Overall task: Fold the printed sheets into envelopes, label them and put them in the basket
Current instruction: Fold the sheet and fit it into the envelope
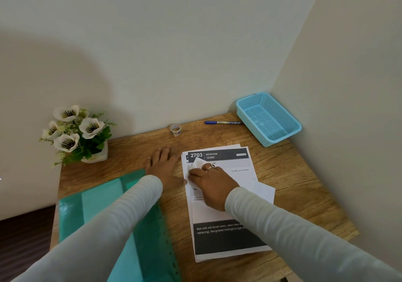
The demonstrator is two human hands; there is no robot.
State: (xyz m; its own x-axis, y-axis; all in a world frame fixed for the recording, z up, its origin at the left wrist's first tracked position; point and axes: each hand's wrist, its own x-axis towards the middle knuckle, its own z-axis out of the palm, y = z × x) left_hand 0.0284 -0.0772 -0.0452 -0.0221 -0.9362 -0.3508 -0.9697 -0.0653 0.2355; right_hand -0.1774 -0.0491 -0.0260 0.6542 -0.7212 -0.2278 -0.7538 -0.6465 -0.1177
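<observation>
A small stack of printed sheets [226, 223] lies on the wooden table, the top one headed "2703 BEDROOM". My right hand [212, 183] lies on the upper left of the stack, and its fingers pinch the top sheet's corner, which is turned over white side up. My left hand [163, 164] rests flat on the table just left of the sheets, fingers straight. A blue mesh basket [280, 139] stands in the far right corner, with nothing visible inside. A blue pen [221, 122] and a small roll of tape [175, 129] lie near the back wall.
A green plastic folder [104, 212] covers the near left of the table [289, 173], under my left forearm. A pot of white artificial flowers [76, 131] stands at the far left. Walls close the back and right sides.
</observation>
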